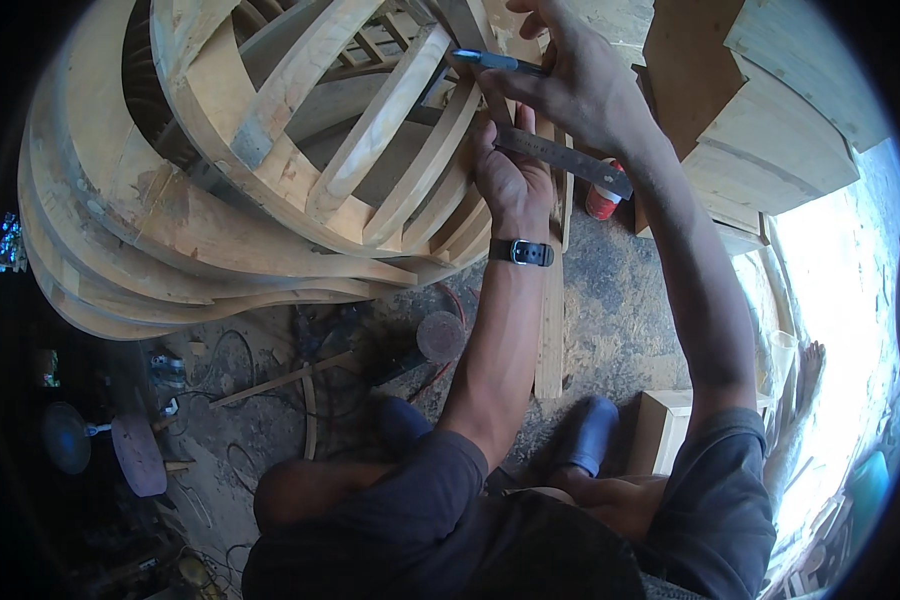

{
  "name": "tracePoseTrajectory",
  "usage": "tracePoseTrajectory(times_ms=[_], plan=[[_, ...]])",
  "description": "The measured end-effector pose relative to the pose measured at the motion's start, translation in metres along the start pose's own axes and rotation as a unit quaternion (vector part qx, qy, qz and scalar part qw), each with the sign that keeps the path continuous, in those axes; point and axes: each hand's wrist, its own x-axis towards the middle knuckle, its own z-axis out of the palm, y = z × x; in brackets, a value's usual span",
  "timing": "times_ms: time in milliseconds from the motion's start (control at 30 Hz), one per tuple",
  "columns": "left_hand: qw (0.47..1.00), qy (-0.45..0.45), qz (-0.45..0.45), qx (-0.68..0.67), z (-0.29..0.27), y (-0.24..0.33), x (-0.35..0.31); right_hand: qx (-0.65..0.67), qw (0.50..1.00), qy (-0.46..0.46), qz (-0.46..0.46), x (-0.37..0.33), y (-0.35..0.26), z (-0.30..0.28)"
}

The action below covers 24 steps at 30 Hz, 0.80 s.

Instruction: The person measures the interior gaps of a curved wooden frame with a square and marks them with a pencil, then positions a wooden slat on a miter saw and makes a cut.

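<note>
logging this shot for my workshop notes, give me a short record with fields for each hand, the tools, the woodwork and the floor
left hand: grips one end of a metal ruler
left wrist: dark strap with a buckle
right hand: holds a blue pen
woodwork: curved wooden frame with slats, ahead and leftward
floor: blue shoes, red-and-white container

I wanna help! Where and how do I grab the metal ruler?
Maybe pinch the flat metal ruler by its free right end, from the near side between the forearms: that end sticks out beyond the left hand.
</note>
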Motion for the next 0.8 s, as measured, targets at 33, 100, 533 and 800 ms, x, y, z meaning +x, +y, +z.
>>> tracePoseTrajectory(times_ms=[33,100,533,800], plan=[[1.000,-0.004,0.002,0.000,-0.002,0.001,0.002,-0.010,1.000,-0.015,-0.015,-0.005,0.008,0.004],[0.998,-0.020,-0.008,0.056,-0.006,0.004,0.002,-0.026,0.997,-0.076,-0.020,-0.019,0.028,0.010],[0.998,-0.010,-0.054,0.036,-0.003,0.001,-0.002,-0.010,0.956,-0.289,0.050,-0.035,0.062,-0.002],[0.998,0.018,-0.010,0.056,-0.002,-0.001,0.002,0.006,0.955,-0.292,0.061,-0.031,0.068,-0.004]])
